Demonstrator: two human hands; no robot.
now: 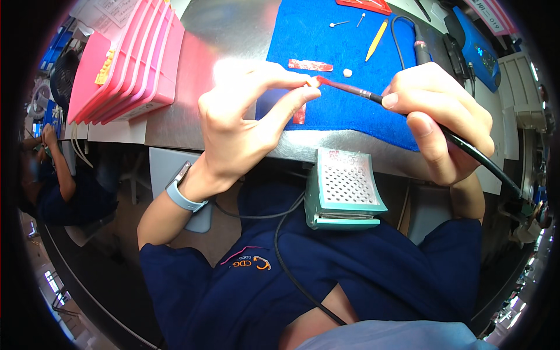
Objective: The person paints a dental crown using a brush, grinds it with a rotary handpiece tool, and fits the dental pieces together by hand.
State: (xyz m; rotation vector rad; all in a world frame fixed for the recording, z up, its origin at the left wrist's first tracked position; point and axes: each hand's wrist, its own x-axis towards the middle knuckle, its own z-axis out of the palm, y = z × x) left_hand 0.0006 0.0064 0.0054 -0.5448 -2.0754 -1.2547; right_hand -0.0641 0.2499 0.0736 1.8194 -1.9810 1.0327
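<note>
Thumb and fingertips of my left hand (242, 119) pinch a small pale piece (315, 82), mostly hidden by the fingers, perhaps a dental crown. A paintbrush (351, 89) with a black handle and reddish bristles is gripped in my right hand (446, 119). Its tip meets or nearly meets the pinched piece. Below them, on a blue towel (315, 35), lie a red strip (310, 65), another red strip (300, 114) partly behind my left hand, and a small white tooth-shaped piece (347, 73).
A yellow pencil (377, 41) and two small pins (339, 24) lie farther back, near a red tray (367, 4). Pink upright dividers (131, 64) stand left. At right are a corded handpiece (420, 46) and blue control box (478, 49). A perforated green-edged box (347, 181) juts from the near table edge.
</note>
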